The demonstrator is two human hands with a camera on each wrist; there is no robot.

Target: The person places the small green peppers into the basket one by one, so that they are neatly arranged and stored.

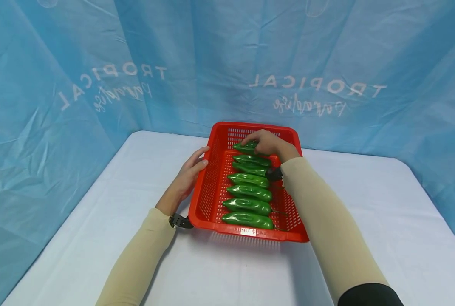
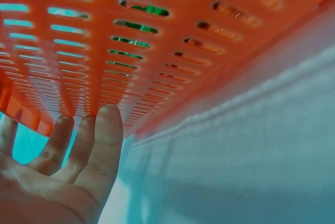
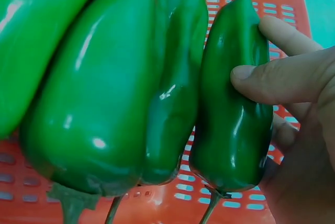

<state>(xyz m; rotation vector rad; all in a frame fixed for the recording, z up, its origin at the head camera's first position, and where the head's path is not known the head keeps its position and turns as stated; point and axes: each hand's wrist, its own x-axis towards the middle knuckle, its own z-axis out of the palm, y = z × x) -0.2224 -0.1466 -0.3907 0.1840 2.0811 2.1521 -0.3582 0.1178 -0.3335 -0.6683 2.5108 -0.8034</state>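
A red plastic basket [image 1: 212, 182] with slotted walls holds several long green peppers [image 1: 249, 193] laid side by side in a column. My right hand [image 1: 266, 143] reaches into its far end and grips the farthest pepper [image 3: 233, 93]. In the right wrist view the thumb lies on that pepper's upper face, with the other fingers along its outer side. Its stem points toward the bottom of that view. My left hand [image 1: 187, 178] is at the basket's left side, its extended fingers [image 2: 108, 130] against the outer wall below the rim.
The basket stands on a white-covered table [image 1: 135, 178]. Behind it and to the sides hangs a blue printed curtain [image 1: 219, 63]. A small white label [image 1: 248, 232] is on the near rim. Dark straps [image 1: 181, 220] circle my wrists.
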